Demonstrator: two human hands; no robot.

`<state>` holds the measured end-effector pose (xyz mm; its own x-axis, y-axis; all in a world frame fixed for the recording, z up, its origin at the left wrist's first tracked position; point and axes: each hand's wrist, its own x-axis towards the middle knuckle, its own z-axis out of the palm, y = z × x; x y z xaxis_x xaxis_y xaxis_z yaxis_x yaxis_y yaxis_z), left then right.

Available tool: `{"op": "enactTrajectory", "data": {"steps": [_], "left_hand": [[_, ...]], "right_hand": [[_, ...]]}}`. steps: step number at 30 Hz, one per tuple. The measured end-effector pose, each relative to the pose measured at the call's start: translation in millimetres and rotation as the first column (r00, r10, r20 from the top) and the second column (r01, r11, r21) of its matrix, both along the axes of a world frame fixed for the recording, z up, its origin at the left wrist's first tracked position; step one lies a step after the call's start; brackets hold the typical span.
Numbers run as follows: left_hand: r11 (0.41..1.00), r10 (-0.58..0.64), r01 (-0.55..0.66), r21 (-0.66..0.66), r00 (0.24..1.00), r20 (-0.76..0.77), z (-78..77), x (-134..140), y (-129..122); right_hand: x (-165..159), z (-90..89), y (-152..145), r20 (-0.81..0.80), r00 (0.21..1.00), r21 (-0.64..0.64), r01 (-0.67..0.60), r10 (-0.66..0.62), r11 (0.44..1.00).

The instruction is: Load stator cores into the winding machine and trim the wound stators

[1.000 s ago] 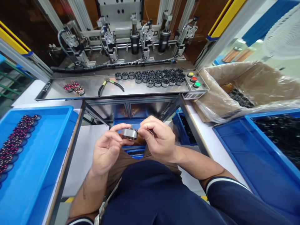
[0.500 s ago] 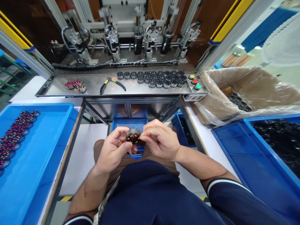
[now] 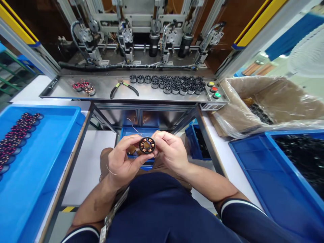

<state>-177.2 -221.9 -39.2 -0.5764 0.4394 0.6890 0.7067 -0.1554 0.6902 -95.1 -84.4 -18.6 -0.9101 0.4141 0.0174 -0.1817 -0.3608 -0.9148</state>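
Note:
My left hand [image 3: 124, 160] is closed round a motor stator [image 3: 147, 145], a black ring with copper windings inside. The stator's round face points up toward me, with its open centre showing. At its right edge, my right hand [image 3: 172, 152] has thumb and fingers pinched together, touching the rim; what sits between those fingertips is hidden. A thin loose copper wire [image 3: 135, 128] shows just above the stator. Another fine wire strand [image 3: 110, 169] lies against my left wrist.
Cutting pliers [image 3: 124, 88] lie on the metal shelf [image 3: 101, 81] between red-wired stators [image 3: 83, 87] and rows of black stators [image 3: 168, 83]. Wound stators [image 3: 19, 140] fill part of the left blue tray [image 3: 48, 162]. Push buttons [image 3: 214, 89], a lined carton [image 3: 291, 101] and a blue bin [image 3: 253, 162] stand right.
The stator has turned from side-on to face me. My right hand has shifted slightly left with it. Loose wire strands now show above the stator and at my left wrist.

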Motion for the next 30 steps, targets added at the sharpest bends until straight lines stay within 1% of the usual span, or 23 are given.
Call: {"op": "enactTrajectory", "data": {"steps": [2, 4, 6, 11, 16, 20, 22, 24, 25, 26, 27, 28, 29, 30], "left_hand": [[1.0, 0.01, -0.01, -0.014, 1.0, -0.028, 2.0, -1, -1], [1.0, 0.004, -0.004, -0.008, 0.999, -0.034, 3.4, -1, -1], [1.0, -0.011, 0.011, 0.003, 0.999, -0.031, 3.9, -1, -1], [0.999, -0.046, 0.046, 0.013, 0.999, -0.025, 4.4, -3, 0], [0.996, -0.08, 0.081, 0.03, 0.995, -0.056, 5.6, -4, -1], [0.997, -0.076, 0.077, 0.024, 0.996, -0.048, 3.0, -4, -2], [0.995, -0.098, 0.098, 0.035, 0.995, -0.026, 1.3, -3, -3], [0.988, -0.146, 0.144, 0.061, 0.989, 0.025, 0.7, -2, -3], [0.982, -0.177, 0.172, 0.076, 0.982, 0.064, 1.2, 0, -3], [0.975, -0.211, 0.2, 0.097, 0.971, 0.116, 2.1, 1, -3], [0.965, -0.253, 0.233, 0.123, 0.95, 0.183, 3.4, 2, -3], [0.95, -0.304, 0.269, 0.161, 0.916, 0.261, 5.0, 3, -2], [0.927, -0.366, 0.308, 0.212, 0.865, 0.343, 6.8, 4, -2], [0.897, -0.436, 0.347, 0.274, 0.796, 0.421, 8.5, 4, -1]], "right_hand": [[0, -3.2, -1, 0.042, 0.999, -0.115, -0.029, 0.034, 0.993], [-1, -4.9, -1, 0.052, 0.998, -0.153, -0.031, 0.04, 0.988], [-1, -5.1, -1, 0.054, 0.998, -0.165, -0.03, 0.04, 0.986], [-2, -3.0, -1, 0.048, 0.998, -0.168, -0.034, 0.043, 0.985], [-1, -2.8, -1, 0.024, 0.999, -0.15, -0.045, 0.049, 0.988], [0, -3.1, -2, 0.026, 0.998, -0.115, -0.046, 0.049, 0.992], [0, -2.9, -2, 0.02, 0.999, -0.084, -0.043, 0.045, 0.996], [0, -2.3, -1, -0.013, 1.0, -0.025, -0.028, 0.027, 0.999], [0, -1.8, -1, -0.043, 0.999, 0.026, -0.007, 0.008, 1.0], [0, -1.0, 1, -0.08, 0.997, 0.099, 0.029, -0.021, 0.995], [-1, 0.1, 3, -0.13, 0.99, 0.199, 0.084, -0.059, 0.976], [-1, 1.3, 5, -0.199, 0.975, 0.318, 0.156, -0.095, 0.935], [-1, 2.8, 8, -0.283, 0.952, 0.44, 0.236, -0.115, 0.866], [0, 4.4, 12, -0.37, 0.923, 0.55, 0.312, -0.109, 0.775]]}}
